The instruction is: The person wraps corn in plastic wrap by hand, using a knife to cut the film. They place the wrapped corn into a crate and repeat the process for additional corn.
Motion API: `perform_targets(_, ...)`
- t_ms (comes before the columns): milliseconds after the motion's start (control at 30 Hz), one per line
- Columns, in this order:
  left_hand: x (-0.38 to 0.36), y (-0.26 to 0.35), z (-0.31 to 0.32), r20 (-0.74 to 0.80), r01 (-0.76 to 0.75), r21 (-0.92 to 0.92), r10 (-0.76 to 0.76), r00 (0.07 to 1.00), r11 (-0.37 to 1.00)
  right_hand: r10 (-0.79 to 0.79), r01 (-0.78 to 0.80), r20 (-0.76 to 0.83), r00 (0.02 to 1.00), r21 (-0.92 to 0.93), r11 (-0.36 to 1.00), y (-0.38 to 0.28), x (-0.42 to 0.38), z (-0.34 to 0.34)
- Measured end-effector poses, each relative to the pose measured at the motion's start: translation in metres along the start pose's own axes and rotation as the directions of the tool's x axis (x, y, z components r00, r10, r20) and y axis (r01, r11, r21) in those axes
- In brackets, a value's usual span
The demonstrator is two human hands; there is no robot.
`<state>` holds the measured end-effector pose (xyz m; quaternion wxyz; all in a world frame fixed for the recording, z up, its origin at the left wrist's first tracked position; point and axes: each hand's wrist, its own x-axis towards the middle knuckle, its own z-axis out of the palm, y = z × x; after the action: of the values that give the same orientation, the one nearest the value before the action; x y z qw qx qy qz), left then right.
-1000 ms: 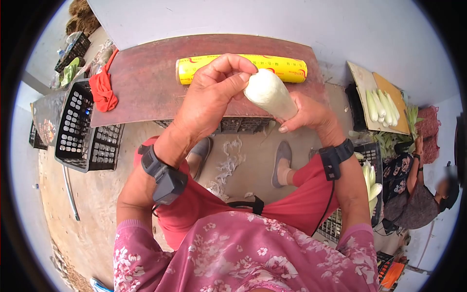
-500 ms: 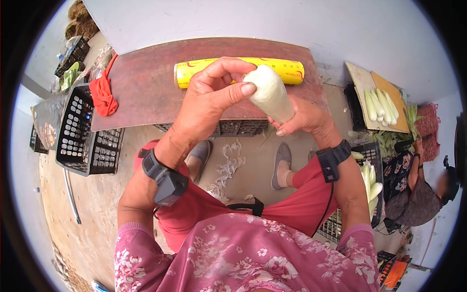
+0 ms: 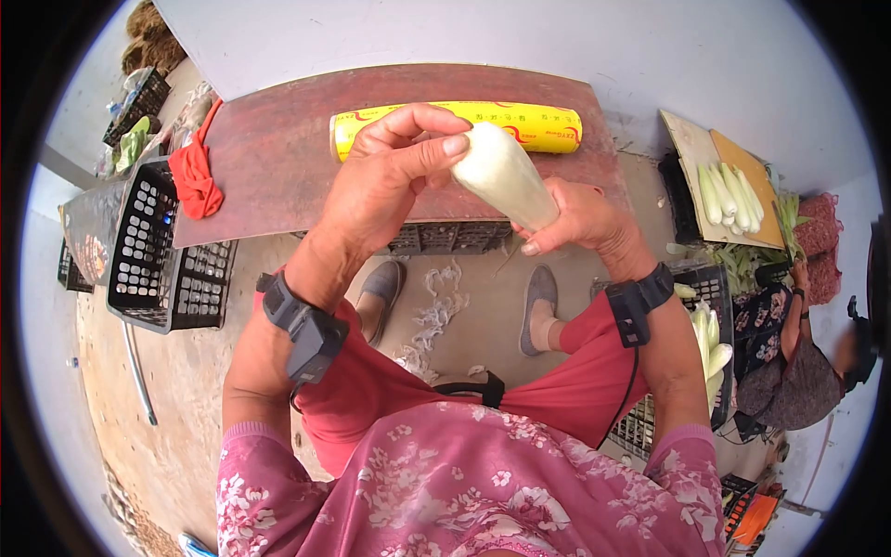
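pale veggie (image 3: 506,176) is held up at the narrow end by the right hand (image 3: 589,223); blunt end's pinched by the left hand (image 3: 376,181); yellow roll (image 3: 559,132) is seen on the tabletop (image 3: 269,139)

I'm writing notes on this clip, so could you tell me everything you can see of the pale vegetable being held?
The pale vegetable is long, whitish green and smooth, with a slight sheen. Its broad, rounded end points up and left, at the thumb and forefinger of the left hand; it narrows towards the right hand, which grips and partly hides the other end. It is held slanting, and in this view covers part of the yellow roll. Whether film covers it, I cannot tell.
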<state>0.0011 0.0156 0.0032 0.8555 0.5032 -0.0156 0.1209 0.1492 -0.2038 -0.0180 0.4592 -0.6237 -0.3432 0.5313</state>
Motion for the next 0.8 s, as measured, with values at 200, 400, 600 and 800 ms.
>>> perform_targets(200,0.0,-0.006,0.005,-0.176,-0.038,0.188,0.072,0.982,0.981,-0.001,0.003,-0.055,0.998,0.031,1.0,0.004,0.004,0.001)
perform_targets(400,0.001,-0.006,0.008,-0.209,-0.06,0.189,0.1,0.973,0.98,-0.016,0.015,-0.097,0.995,-0.02,1.0,-0.001,0.004,0.003)
perform_targets(600,0.001,-0.012,0.012,-0.241,-0.058,0.211,0.11,0.964,0.976,-0.015,0.009,-0.098,0.995,-0.06,0.998,0.002,0.005,0.003)
perform_targets(800,0.006,-0.014,0.002,-0.235,-0.038,0.156,0.074,0.969,0.987,-0.002,0.002,-0.03,1.0,0.008,1.0,0.002,0.004,0.005)
